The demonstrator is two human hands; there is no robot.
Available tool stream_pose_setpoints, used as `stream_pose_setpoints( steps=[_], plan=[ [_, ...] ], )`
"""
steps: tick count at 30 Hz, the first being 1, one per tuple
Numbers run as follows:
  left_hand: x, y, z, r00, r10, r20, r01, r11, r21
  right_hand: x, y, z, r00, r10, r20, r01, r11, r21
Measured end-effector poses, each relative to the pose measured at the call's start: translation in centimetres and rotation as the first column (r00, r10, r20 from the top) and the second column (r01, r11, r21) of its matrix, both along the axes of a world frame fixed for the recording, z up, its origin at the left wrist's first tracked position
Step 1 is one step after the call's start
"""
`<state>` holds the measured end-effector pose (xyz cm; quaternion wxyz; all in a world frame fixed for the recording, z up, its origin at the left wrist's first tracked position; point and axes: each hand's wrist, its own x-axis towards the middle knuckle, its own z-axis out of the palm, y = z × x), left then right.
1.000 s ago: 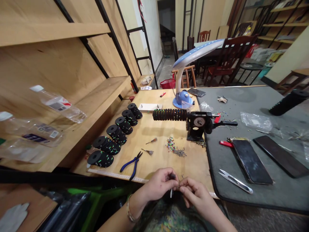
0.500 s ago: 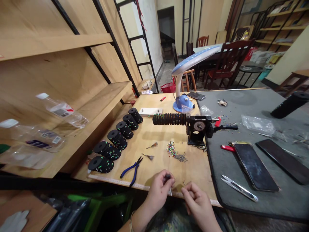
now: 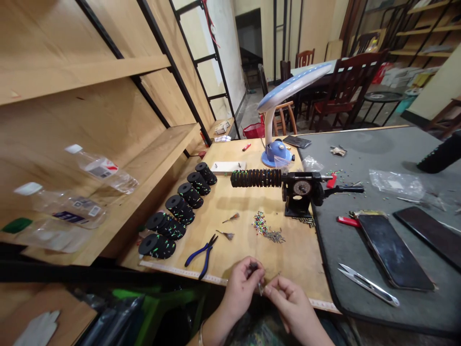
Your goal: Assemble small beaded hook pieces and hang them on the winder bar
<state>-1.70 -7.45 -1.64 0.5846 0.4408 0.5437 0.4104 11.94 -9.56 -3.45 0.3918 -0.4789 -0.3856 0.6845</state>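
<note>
My left hand (image 3: pixel 242 290) is closed in a pinch on a small dark piece with a thin metal pin at the near edge of the wooden board (image 3: pixel 245 206). Touching it from the right, my right hand (image 3: pixel 290 302) pinches a fine thread or wire I cannot make out clearly. Just beyond the hands lie blue-handled pliers (image 3: pixel 201 252), a pile of coloured beads and pins (image 3: pixel 268 229), and two small tufts. A black hand-crank winder (image 3: pixel 300 192) holds a long black roll (image 3: pixel 255 178) with coloured flecks.
Several black spools (image 3: pixel 180 211) line the board's left side. On the grey mat (image 3: pixel 378 163) lie thread snips (image 3: pixel 367 284), a red lighter (image 3: pixel 347 221), two dark phones (image 3: pixel 392 250) and plastic bags. A blue desk lamp (image 3: pixel 277 149) stands behind. Water bottles (image 3: pixel 104 169) lie on the left shelf.
The hands parted briefly, then came together again, fingertips touching. The view shifted slightly, so the board and hands sit lower and further right.
</note>
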Motion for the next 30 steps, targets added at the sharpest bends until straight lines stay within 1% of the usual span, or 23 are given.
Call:
stream_pose_setpoints(
  steps=[2,6,9,13,22,30],
  plan=[
    [0.0,-0.2,-0.2,1.0,0.005,-0.03,-0.004,0.999,0.034,-0.1,0.0,-0.2,1.0,0.021,-0.014,-0.021,1.0,-0.013],
    [-0.2,-0.6,-0.7,0.992,0.029,-0.12,-0.01,0.988,0.154,-0.1,-0.1,-0.7,0.991,0.131,-0.042,-0.134,0.986,-0.104],
    [-0.3,-0.7,-0.8,0.98,0.035,-0.197,0.009,0.976,0.217,0.0,-0.1,-0.8,0.987,0.136,-0.08,-0.145,0.982,-0.118],
    [-0.3,-0.7,-0.6,0.969,0.031,-0.245,0.03,0.97,0.24,0.1,-0.2,-0.9,0.98,0.159,-0.12,-0.172,0.979,-0.11],
    [-0.3,-0.9,-0.3,0.949,0.007,-0.315,0.092,0.95,0.299,0.4,-0.2,-1.3,0.972,0.173,-0.156,-0.192,0.975,-0.114],
    [-0.2,-0.8,0.1,0.935,0.01,-0.355,0.121,0.93,0.346,0.3,-0.2,-1.6,0.968,0.119,-0.222,-0.151,0.979,-0.135]
  ],
)
